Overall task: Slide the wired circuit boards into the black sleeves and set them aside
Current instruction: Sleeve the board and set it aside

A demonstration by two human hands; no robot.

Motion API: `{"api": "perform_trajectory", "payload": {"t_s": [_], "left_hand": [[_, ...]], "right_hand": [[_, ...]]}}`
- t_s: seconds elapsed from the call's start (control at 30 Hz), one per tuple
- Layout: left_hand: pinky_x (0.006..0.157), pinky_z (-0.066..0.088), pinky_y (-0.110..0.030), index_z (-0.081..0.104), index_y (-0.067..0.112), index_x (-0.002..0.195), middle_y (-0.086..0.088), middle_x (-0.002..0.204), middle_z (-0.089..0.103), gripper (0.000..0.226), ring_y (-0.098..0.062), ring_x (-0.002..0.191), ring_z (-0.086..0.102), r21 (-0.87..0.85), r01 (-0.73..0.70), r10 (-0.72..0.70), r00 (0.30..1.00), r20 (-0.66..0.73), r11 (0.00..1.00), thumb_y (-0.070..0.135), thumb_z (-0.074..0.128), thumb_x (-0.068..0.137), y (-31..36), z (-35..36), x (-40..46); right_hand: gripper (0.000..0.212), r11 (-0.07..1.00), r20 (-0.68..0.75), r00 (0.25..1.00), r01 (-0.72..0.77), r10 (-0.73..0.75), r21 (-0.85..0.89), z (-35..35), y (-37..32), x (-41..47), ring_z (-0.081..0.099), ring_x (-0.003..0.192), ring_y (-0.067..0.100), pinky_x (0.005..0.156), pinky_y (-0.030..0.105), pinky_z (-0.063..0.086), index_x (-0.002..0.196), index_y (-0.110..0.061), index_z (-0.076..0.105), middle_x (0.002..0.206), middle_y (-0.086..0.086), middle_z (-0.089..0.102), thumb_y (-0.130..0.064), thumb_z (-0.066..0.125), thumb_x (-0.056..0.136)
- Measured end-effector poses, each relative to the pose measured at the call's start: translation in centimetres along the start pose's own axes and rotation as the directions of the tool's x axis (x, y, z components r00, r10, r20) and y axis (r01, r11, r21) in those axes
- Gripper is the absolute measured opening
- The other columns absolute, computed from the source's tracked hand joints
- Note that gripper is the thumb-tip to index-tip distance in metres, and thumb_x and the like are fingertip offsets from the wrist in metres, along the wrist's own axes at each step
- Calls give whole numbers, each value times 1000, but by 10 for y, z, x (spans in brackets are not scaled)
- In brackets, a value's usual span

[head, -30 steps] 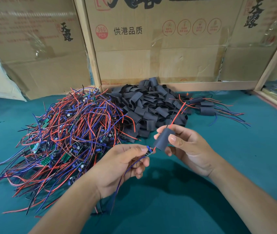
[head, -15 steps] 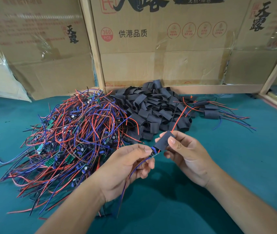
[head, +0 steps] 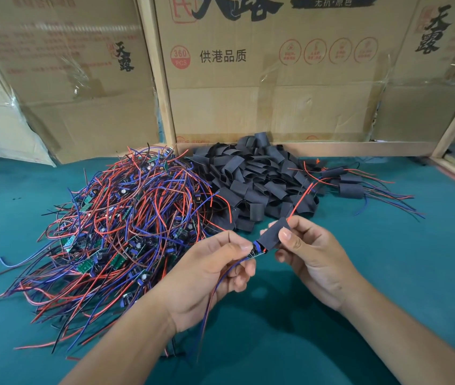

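My right hand (head: 308, 254) pinches a black sleeve (head: 273, 234) between thumb and fingers. A red wire runs out of the sleeve's far end. My left hand (head: 209, 276) pinches the near end of a small wired circuit board (head: 255, 252), which sticks partly into the sleeve's lower opening. Blue and red wires trail from it down past my left palm. A big tangle of wired boards (head: 126, 226) lies to the left. A heap of loose black sleeves (head: 254, 184) lies behind my hands.
A few sleeved boards (head: 351, 184) with trailing wires lie at the right of the sleeve heap on the green table (head: 401, 259). Cardboard boxes (head: 262, 79) and a wooden frame wall off the back. A wooden edge borders the far right.
The board has gone further into the sleeve; less of it shows between my hands. The hands have drawn closer together.
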State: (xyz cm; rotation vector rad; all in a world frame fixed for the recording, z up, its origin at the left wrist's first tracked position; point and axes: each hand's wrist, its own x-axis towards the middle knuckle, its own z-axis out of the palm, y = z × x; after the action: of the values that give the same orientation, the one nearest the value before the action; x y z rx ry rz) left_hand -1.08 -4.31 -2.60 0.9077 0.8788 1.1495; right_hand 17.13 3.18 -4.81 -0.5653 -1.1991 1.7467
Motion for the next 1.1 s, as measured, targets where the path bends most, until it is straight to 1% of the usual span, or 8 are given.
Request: {"api": "perform_trajectory", "payload": {"t_s": [0.13, 0.23, 0.37, 0.4, 0.6, 0.7, 0.9, 1.1], "left_hand": [[55, 43, -20, 62, 18, 76, -9, 68, 57, 7, -15, 54, 43, 15, 2, -3, 1000, 3, 1000, 18, 66, 82, 0, 0, 0], [54, 44, -20, 61, 16, 79, -9, 67, 58, 9, -15, 54, 44, 9, -1, 1, 1000, -16, 1000, 20, 69, 79, 0, 1, 0], [55, 46, -19, 54, 11, 88, -10, 70, 59, 18, -14, 55, 46, -9, -8, 8, 999, -31, 1000, 19, 69, 84, -2, 0, 2], [56, 47, -19, 53, 10, 90, -10, 71, 60, 17, -14, 56, 48, -13, -20, 20, 1000, -23, 1000, 18, 67, 86, -3, -1, 2], [51, 42, -22, 50, 4, 94, -10, 67, 60, 24, -16, 50, 46, 136, -103, 112, 992, -63, 985, 22, 67, 89, -5, -1, 2], [49, 40, -22, 54, 5, 91, -9, 64, 59, 22, -14, 47, 43, 134, -88, 101, 990, -96, 987, 21, 68, 87, -5, -3, 3], [53, 44, -20, 67, 1, 98, -15, 79, 69, 13, -13, 51, 48, 135, -96, 112, 987, -113, 986, 8, 67, 88, -4, -5, 3], [49, 41, -22, 77, 5, 92, -14, 82, 71, 19, -13, 51, 47, 177, -104, 130, 982, -140, 979, 16, 73, 78, -5, -7, 3]], "right_hand": [[14, 1000, -23, 1000, -8, 8, 0, 0, 1, -1, 64, 75, 19, 57, 21, 48, 82, -11, 64, 95, 17, 70, -16, 75, 76], [12, 999, -27, 1000, -16, 15, -43, -1, 0, -2, 55, 69, 20, 56, 22, 47, 76, -16, 67, 89, 19, 63, -21, 76, 70], [51, 995, -59, 998, -24, 18, -97, -2, 0, -1, 52, 63, 18, 56, 23, 47, 99, 11, 59, 90, 20, 62, -25, 78, 69], [52, 995, -62, 998, -24, 18, -92, -2, -1, -1, 56, 64, 18, 56, 23, 48, 100, 12, 58, 91, 21, 63, -25, 78, 68], [26, 998, 13, 999, -38, 39, -46, 1, 1, -3, 71, 84, 23, 65, 23, 55, 91, -7, 71, 99, 18, 72, -22, 80, 72], [32, 998, 24, 999, -47, 47, -32, 3, 1, -3, 71, 87, 23, 68, 23, 55, 96, -7, 73, 102, 18, 72, -24, 82, 71], [30, 997, 9, 998, -64, 64, -40, 0, -2, -2, 70, 90, 24, 70, 24, 55, 104, -5, 70, 111, 21, 71, -16, 75, 76], [29, 997, 21, 997, -74, 74, -31, 2, -3, -3, 70, 91, 23, 72, 24, 55, 104, -7, 71, 113, 21, 70, -16, 74, 77]]}}
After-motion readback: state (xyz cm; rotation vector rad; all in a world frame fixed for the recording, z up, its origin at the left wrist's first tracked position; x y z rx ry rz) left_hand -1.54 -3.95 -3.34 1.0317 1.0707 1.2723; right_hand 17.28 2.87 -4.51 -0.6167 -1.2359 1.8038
